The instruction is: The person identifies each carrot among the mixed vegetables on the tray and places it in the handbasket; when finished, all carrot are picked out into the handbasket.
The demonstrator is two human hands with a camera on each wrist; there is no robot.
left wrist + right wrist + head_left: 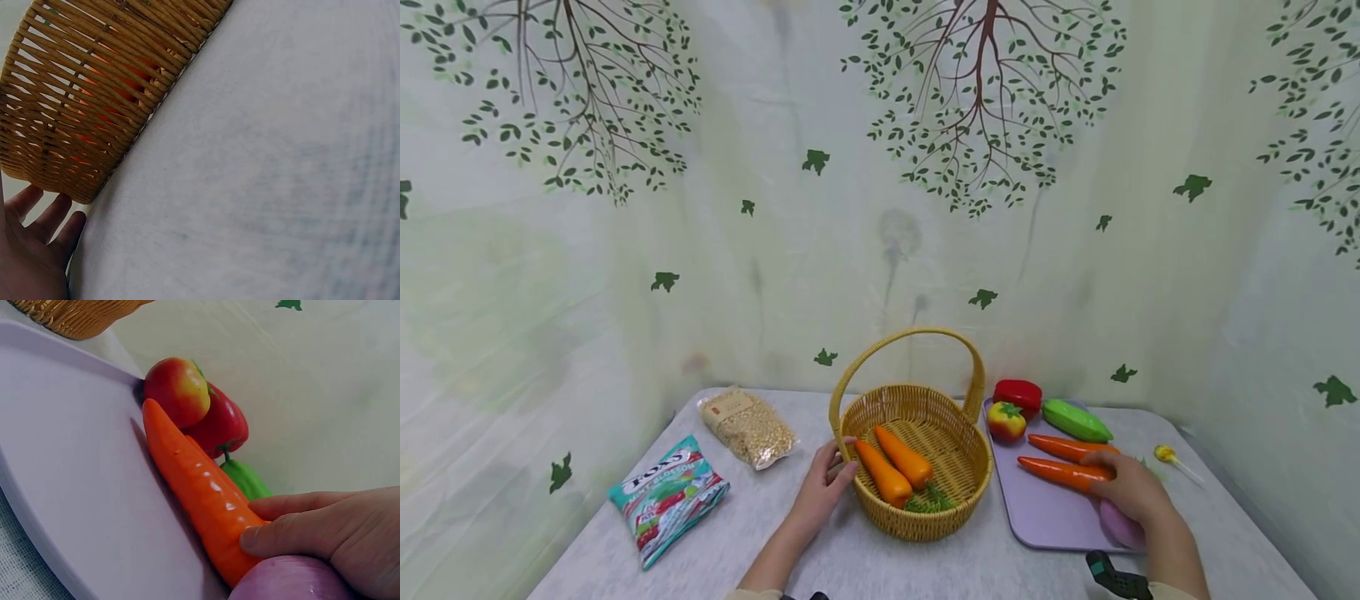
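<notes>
My right hand (1133,490) pinches the nearer of two glossy orange carrots (1056,472) lying on a lilac tray (1037,525). The thumb presses on its thick end, and the index finger reaches over the far side in the right wrist view. Behind it lies the second carrot (1054,444); a round purple vegetable (290,581) sits under the hand. At the left side of a wicker basket (925,527) rests my left hand (824,490), its fingers extended against the woven wall near the handle. Inside the basket lie two carrots (882,473) with green tops.
At the tray's back are a red pepper (1019,395), a red-yellow fruit (1006,423) and a green vegetable (1077,420). A yellow lollipop (1165,453) lies right of the tray. Left of the basket lie a bag of grain (748,427) and a teal candy bag (670,498).
</notes>
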